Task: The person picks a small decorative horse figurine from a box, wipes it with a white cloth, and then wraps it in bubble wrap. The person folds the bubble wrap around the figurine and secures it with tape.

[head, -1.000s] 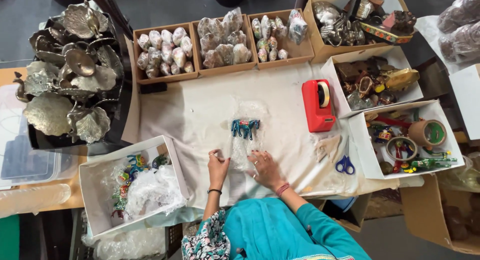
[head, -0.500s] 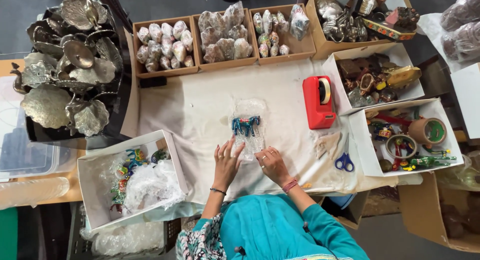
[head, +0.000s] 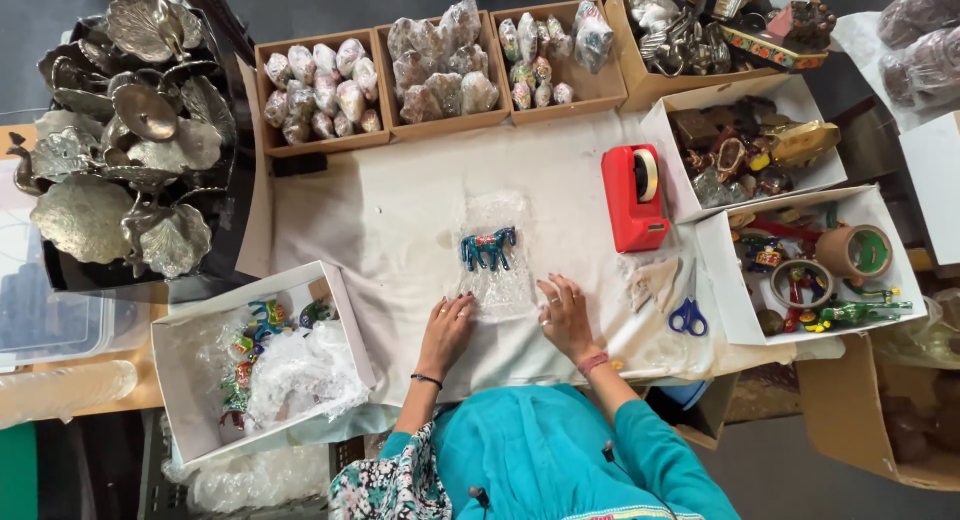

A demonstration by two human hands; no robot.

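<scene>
Half a second ago both hands pressed close together on the near end of the bubble wrap sheet (head: 497,265); now they have drawn apart and lie flat, one at each near corner. The left hand (head: 447,325) rests open with its fingertips on the sheet's near left edge, and the right hand (head: 567,315) lies spread beside the near right corner, fingers splayed, holding nothing. The sheet looks smoothed out and flat, so the laying-out seems done and the wrapping itself not yet begun (a judgement only). The little blue horse figure (head: 489,248) lies on its side in the middle of the sheet, untouched by either hand, in the same place as a second ago.

The desk (head: 400,200) is covered with a white cloth, creased and faintly stained. A red tape dispenser (head: 633,198) stands to the right of the sheet, and blue-handled scissors (head: 689,320) lie near the right hand. Three brown boxes of wrapped items (head: 432,65) line the far edge. White boxes of trinkets (head: 760,155) sit on the right; a white box with painted figures and wrap (head: 270,370) sits at the left. Metal leaf-shaped dishes (head: 120,150) are heaped at far left, over grey floor.
</scene>
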